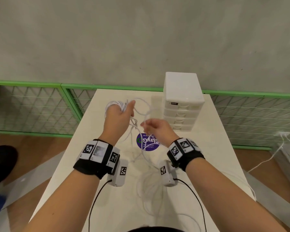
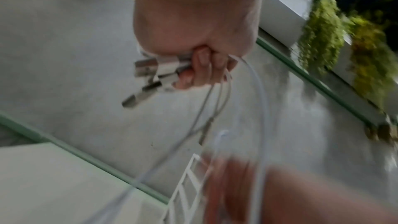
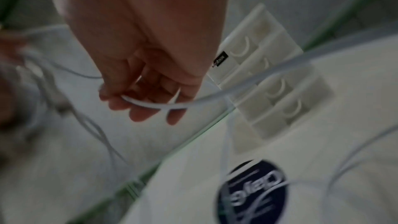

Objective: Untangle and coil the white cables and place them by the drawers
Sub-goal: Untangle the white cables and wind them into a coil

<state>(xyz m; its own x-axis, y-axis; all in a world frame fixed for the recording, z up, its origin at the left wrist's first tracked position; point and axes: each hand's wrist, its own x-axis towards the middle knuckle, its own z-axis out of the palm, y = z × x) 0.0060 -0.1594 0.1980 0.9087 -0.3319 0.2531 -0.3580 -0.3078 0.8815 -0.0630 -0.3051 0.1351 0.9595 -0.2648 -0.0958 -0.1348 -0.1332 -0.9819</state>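
Observation:
My left hand [image 1: 119,114] is raised over the white table [image 1: 216,148] and grips a coiled bundle of white cables [image 1: 113,104]. In the left wrist view its fingers [image 2: 200,69] are curled round the cables, and several metal plugs [image 2: 148,72] stick out past them. My right hand [image 1: 151,126] is just right of it and pinches one white cable strand [image 3: 206,99] that runs across its fingers [image 3: 146,108]. More strands hang down from both hands [image 1: 143,153] to loose loops on the table [image 1: 147,186]. The white drawers [image 1: 182,106] stand at the back right.
A round purple sticker [image 1: 147,142] lies on the table under my hands. Green wire-mesh panels [image 1: 32,106] line the grey wall behind. A white power strip with cords [image 1: 282,133] lies on the floor at the right. A dark shoe [image 1: 2,164] is at the left.

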